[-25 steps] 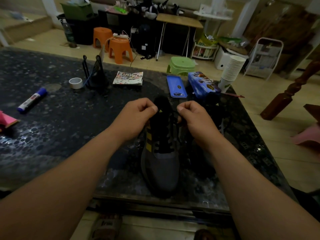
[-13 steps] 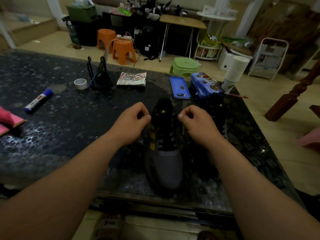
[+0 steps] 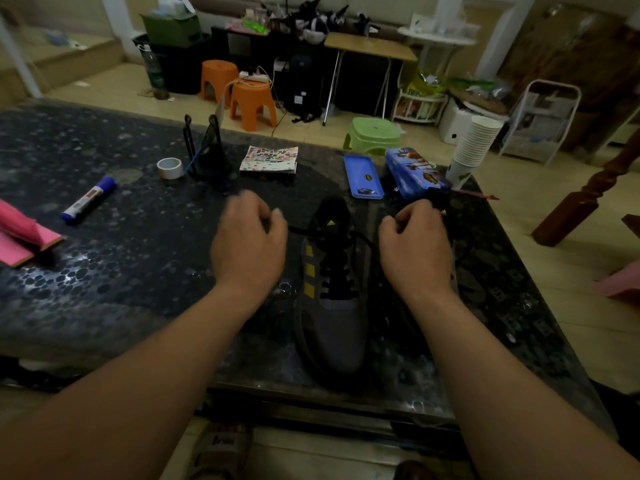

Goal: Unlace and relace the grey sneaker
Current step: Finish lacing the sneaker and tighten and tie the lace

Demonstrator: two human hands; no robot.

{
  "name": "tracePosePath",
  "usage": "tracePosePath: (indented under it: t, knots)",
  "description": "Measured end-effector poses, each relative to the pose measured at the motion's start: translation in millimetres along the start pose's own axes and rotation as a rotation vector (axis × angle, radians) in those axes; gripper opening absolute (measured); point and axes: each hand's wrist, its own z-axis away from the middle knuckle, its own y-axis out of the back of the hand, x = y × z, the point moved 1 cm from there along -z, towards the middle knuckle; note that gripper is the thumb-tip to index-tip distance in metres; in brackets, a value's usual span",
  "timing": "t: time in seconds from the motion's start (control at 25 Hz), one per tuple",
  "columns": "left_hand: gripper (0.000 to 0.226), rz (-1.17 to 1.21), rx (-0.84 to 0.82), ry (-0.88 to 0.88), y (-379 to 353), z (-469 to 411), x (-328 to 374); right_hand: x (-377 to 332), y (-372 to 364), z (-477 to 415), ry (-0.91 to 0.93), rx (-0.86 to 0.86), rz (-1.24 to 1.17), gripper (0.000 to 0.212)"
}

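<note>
**Item: grey sneaker (image 3: pixel 332 327).** It stands on the dark speckled table (image 3: pixel 104 271), toe at the near edge and heel away from the wearer. It has yellow side stripes, and the black lace (image 3: pixel 299 232) is threaded through the lower eyelets.

**Left hand (image 3: pixel 247 251).** Left of the sneaker and level with the tongue. It is motion-blurred, with the fingers curled. A strand of lace runs from it to the tongue, so it is judged to be pinching that end.

**Right hand (image 3: pixel 415 251).** Right of the sneaker at the same level, fingers curled. The other strand leads under it. The pinch itself is hidden.

**Second dark shoe (image 3: pixel 440 202).** Just right of the sneaker, largely behind the right hand.

**Beyond the sneaker.** Blue tray (image 3: pixel 363 176) and printed tin (image 3: pixel 415 174) lie past the heel, with paper cups (image 3: pixel 474 147) further right. The swatch booklet (image 3: pixel 270 159), tape roll (image 3: pixel 169 168) and marker (image 3: pixel 88 200) lie to the far left.

**Step in hand (judged): undoing the top of the lacing.** Pull both ends outward evenly and low, so the sneaker does not slide or tip. Then free one eyelet pair at a time from the top down, keeping the ends untangled.

**Change.** Half a second ago both hands sat close together against the tongue. They are now well apart, with the lace drawn out sideways between them. The sneaker has kept its place.
</note>
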Motion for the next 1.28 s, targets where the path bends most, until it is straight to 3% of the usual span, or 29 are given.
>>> tracePosePath:
  t: [0.08,0.16,0.36,0.44,0.56,0.68,0.76,0.88,1.28]
  knots:
    - [0.052,-0.022,-0.308,0.037,-10,8,16,-13,-7,5,-0.052,-0.263,-0.044,0.038]
    - [0.06,-0.056,-0.511,0.122,-24,5,30,-24,-17,2,-0.082,-0.437,-0.034,0.048]
    - [0.04,-0.131,-0.599,0.03,-30,-20,39,-32,-19,-24,-0.025,-0.606,0.078,0.029]
    - [0.031,-0.088,-0.654,-0.002,-31,-24,34,-25,-15,-28,-0.107,-0.681,0.018,0.016]
    - [0.03,0.196,-0.687,0.08,-29,-21,23,-13,-12,-22,-0.44,-0.662,-0.493,0.016]
    - [0.04,0.353,-0.68,0.172,-23,-4,9,6,-11,-8,-0.47,-0.645,-0.615,0.023]
    - [0.044,0.319,-0.706,0.227,-24,11,2,18,-13,5,-0.405,-0.633,-0.496,0.036]
    - [0.045,0.162,-0.68,0.173,-33,16,5,18,-19,25,-0.267,-0.559,-0.268,0.044]
    - [0.038,-0.101,-0.623,0.087,-44,8,25,-5,-28,24,0.032,-0.414,0.006,0.033]
